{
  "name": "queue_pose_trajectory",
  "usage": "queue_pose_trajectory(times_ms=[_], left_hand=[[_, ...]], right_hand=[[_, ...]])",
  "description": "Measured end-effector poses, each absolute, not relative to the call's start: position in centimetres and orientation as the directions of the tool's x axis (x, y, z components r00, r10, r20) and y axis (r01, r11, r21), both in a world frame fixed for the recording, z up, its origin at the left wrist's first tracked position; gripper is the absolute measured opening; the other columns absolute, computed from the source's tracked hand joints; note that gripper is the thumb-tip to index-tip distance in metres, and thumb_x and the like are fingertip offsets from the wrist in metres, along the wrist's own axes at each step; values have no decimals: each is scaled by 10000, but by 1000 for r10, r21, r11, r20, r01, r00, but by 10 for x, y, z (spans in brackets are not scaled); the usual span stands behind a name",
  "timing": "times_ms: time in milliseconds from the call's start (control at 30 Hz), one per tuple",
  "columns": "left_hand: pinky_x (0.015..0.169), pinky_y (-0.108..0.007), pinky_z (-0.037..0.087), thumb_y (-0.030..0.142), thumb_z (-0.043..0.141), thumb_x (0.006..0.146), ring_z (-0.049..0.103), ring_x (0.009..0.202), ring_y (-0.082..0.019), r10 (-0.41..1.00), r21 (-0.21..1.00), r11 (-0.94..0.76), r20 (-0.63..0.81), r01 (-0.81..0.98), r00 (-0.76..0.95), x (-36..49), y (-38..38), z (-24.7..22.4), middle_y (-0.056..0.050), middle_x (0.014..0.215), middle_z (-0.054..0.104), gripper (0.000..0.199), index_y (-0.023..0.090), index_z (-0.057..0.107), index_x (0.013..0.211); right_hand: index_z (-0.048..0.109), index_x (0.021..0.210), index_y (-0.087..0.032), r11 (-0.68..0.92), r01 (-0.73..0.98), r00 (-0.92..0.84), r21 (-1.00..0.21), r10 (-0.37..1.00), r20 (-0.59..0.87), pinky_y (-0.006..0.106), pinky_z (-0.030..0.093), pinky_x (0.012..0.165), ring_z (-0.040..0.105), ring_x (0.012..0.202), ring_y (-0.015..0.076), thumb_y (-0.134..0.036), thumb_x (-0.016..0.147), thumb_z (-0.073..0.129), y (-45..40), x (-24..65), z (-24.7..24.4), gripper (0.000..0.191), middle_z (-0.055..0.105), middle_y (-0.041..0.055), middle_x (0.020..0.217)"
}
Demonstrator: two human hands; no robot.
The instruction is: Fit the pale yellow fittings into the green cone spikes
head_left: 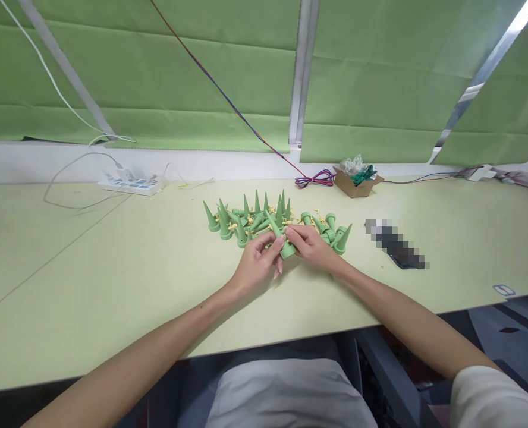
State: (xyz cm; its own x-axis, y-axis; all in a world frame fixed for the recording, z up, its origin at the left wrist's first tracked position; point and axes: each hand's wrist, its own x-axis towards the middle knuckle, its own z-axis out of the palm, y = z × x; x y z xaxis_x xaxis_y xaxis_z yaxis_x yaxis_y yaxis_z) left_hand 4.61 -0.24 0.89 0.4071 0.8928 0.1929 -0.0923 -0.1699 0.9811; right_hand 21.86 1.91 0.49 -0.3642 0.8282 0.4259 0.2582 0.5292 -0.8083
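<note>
A green plastic plant-watering spike [286,249] is held up over the near edge of the pile, its pointed end leaning away from me. My left hand [255,261] is closed around its wide collar from the left. My right hand [312,245] pinches at the spike's side from the right; whether a small part sits between those fingertips is hidden. Just behind my hands, several similar green spikes [223,223] stand upright or lie on their sides. Small yellow valve-like pieces [233,226] are scattered among them.
A dark phone-like object [398,246], partly pixelated, lies to the right. Along the wall are a small cardboard box [357,187] with plastic wrap and green material, a coil of red-blue wire [315,179] and a white power strip [134,184]. The table's front edge [286,346] runs before me.
</note>
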Motion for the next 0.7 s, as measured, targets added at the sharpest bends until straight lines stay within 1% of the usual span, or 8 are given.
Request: queue_pose_trajectory(times_ms=[100,167,200,300,367,433,500,700], left_hand=[[443,-251,375,509,583,922,466,393,-112,896,969,-247,219,23,387,47,-4,9,46,490,526,322,200,574,832],[451,-253,361,484,582,923,473,413,-119,898,948,-308,261,84,354,47,-5,9,41,515,519,306,208,558,792],[468,-254,363,462,585,923,485,452,-123,891,922,-367,311,122,330,47,-6,8,30,556,518,309,207,545,753],[580,-267,397,372,581,927,506,622,-148,801,759,-593,518,269,301,46,-5,6,-18,705,517,330,195,522,656],[659,-280,413,319,558,940,498,687,-161,731,655,-682,595,325,335,45,-3,4,-38,776,531,300,194,548,668],[694,-287,414,283,538,950,494,696,-162,699,616,-715,614,331,366,44,-2,3,-45,815,542,256,197,578,712],[697,-289,409,263,538,950,486,692,-161,694,611,-720,615,330,374,43,-1,2,-43,813,538,242,198,588,722],[660,-288,402,282,561,938,485,698,-173,744,655,-669,583,353,327,45,-3,2,-29,744,497,271,197,573,681]], right_hand=[[342,648,-222,525,261,-367,-810,830,419,272,278,510,328,524,119,-519,1003,394,20,218,4,466,323,-46,552],[333,637,-222,522,262,-368,-812,832,415,271,261,504,310,518,116,-508,998,400,21,218,4,465,303,-49,542],[330,628,-222,516,262,-370,-815,834,409,271,252,501,299,512,114,-500,995,404,21,218,4,466,298,-51,533],[318,577,-222,481,260,-376,-837,849,371,272,232,492,275,490,107,-481,975,433,23,217,3,488,300,-53,489],[313,546,-222,448,259,-375,-855,863,339,270,227,486,268,477,102,-477,955,459,24,216,3,504,307,-54,463],[309,531,-222,428,259,-372,-866,872,319,268,218,482,262,469,99,-468,939,476,25,215,3,505,308,-55,446],[307,529,-221,421,260,-376,-869,873,311,266,212,482,260,468,98,-447,933,478,25,215,2,494,309,-56,443],[316,538,-220,445,270,-384,-854,863,329,269,229,497,275,484,103,-406,943,432,23,215,3,460,314,-53,462]])
